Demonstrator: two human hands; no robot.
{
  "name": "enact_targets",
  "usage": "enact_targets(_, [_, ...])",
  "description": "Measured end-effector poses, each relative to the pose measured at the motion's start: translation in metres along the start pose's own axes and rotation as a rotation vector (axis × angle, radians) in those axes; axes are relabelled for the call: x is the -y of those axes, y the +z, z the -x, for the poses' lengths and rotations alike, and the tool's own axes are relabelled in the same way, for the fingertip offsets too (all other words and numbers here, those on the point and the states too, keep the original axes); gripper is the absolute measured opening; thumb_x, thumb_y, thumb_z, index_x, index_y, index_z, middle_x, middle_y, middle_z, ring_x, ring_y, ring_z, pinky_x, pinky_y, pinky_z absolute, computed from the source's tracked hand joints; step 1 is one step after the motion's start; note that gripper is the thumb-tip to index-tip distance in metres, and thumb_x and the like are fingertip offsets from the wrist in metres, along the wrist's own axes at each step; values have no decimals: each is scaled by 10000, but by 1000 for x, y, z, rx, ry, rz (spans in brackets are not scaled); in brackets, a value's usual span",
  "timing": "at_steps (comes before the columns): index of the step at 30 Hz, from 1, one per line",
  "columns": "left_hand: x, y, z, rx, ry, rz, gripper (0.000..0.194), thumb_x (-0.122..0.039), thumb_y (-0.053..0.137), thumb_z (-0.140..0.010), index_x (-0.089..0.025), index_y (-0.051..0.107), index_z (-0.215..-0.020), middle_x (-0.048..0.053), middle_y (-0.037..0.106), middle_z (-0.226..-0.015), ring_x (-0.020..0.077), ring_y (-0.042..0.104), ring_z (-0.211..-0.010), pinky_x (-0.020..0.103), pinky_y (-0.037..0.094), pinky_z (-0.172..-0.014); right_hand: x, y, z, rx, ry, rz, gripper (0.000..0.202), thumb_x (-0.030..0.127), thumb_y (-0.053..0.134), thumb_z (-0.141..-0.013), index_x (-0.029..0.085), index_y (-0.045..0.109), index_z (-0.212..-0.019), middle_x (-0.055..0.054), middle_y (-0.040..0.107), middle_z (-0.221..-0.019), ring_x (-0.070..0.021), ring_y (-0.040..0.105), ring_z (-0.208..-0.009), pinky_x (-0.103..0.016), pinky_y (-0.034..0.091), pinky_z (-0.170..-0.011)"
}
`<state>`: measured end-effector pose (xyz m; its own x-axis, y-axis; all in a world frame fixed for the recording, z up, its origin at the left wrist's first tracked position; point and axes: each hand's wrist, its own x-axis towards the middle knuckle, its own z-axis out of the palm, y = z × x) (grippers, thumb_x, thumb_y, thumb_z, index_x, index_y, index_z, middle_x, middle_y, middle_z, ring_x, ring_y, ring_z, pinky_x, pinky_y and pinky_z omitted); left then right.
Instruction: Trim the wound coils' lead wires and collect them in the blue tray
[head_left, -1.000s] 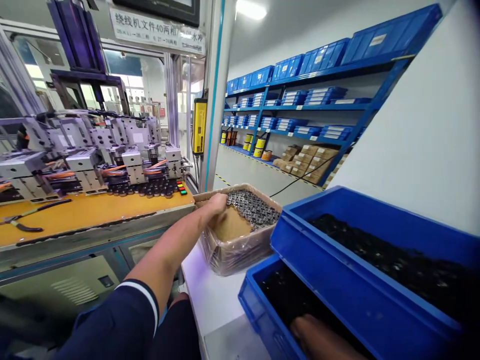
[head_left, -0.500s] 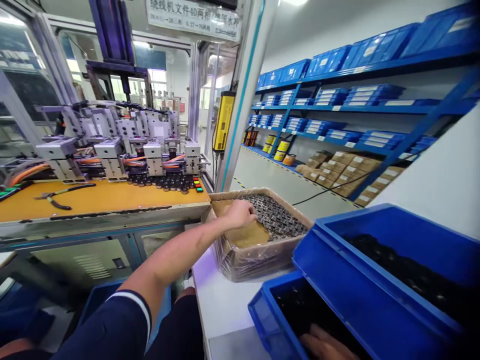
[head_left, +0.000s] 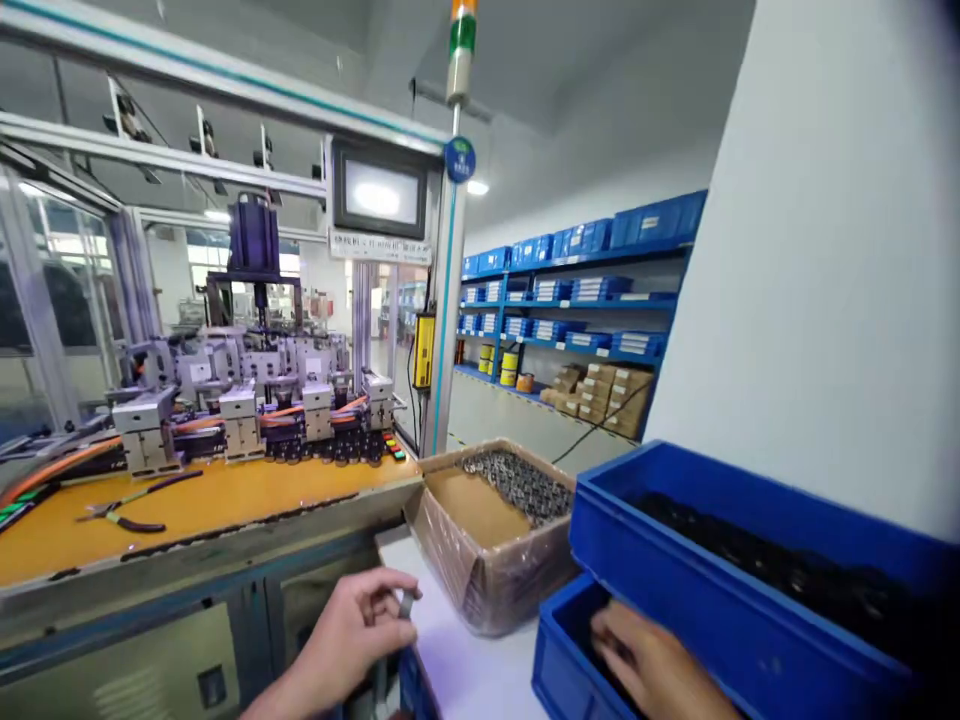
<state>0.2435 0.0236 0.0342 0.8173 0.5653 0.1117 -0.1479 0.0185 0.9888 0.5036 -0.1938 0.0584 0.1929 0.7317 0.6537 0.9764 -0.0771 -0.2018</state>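
Observation:
My left hand is closed in a pinch on a small grey metal part, in front of the white tabletop's left edge. My right hand reaches over the rim of the lower blue bin; its fingers are curled and blurred, and what they hold, if anything, is hidden. Between and beyond the hands stands a plastic-lined cardboard box, with small metal parts heaped on its far right side and bare cardboard on the left. An upper blue bin holds dark parts.
At left a winding machine stands behind an orange worktop, where pliers lie. Black round parts sit in rows near coloured buttons. Behind are blue shelves with bins and cartons. A white wall panel rises at right.
My left hand has come out of the cardboard box, back and down toward me, with a small metal part. My right hand has risen in the lower bin. The view has tilted up.

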Motion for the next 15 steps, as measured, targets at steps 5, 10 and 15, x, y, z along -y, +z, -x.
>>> enact_targets(5, [-35,28,14,27,61,120,394,-228,865,-583,-139,723,-939,54,724,-834,125,638,-705,224,485,-657,63,5,-36,-42,-165,-142,128,212,543,-896,175,659,-855,-61,682,-791,-159,661,-742,-261,549,-687])
enact_targets(10, [-20,49,39,-7,83,150,378,-205,859,-619,-163,753,-979,82,774,-932,176,709,-817,270,556,-785,121,15,-18,2,-308,-319,85,118,584,-887,185,624,-920,-32,685,-796,-121,660,-719,-217,544,-645])
enact_targets(15, [-4,61,50,58,56,207,390,-192,850,-638,-161,748,-1013,65,784,-917,172,724,-821,259,582,-797,130,11,-4,0,-337,-319,120,95,567,-893,182,634,-942,-49,702,-833,-134,686,-744,-224,567,-650])
